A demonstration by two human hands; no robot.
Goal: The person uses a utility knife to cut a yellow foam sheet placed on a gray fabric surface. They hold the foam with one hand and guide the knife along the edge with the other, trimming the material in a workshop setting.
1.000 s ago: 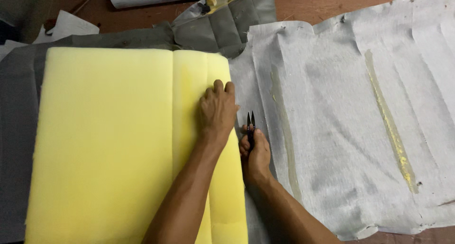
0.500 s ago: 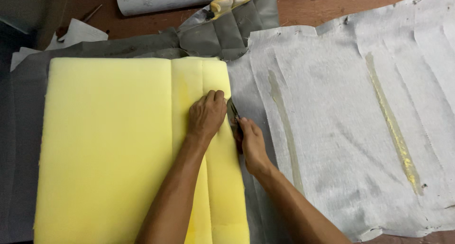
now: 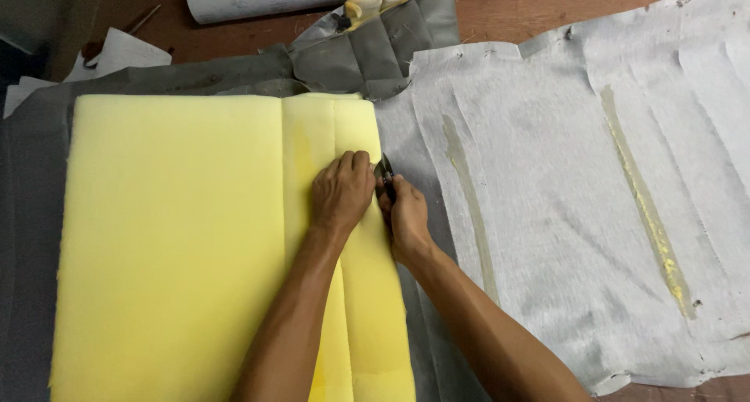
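Pressing yellow foam (image 3: 180,238), left hand (image 3: 341,192) flat; right hand (image 3: 406,218) clasping snips (image 3: 383,170).

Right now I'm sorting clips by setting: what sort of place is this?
Probably an upholstery workshop: a thick yellow foam slab, grey quilted fabric cover and glue-streaked white backing cloth lie on a wooden table.

Your yellow foam slab (image 3: 180,238) lay flat on the grey cloth, thick and soft-edged, with lengthwise seams splitting off narrow strips along its right side. The small dark snips (image 3: 384,170) sat at the foam's right edge, tips pointed away from you, mostly hidden.
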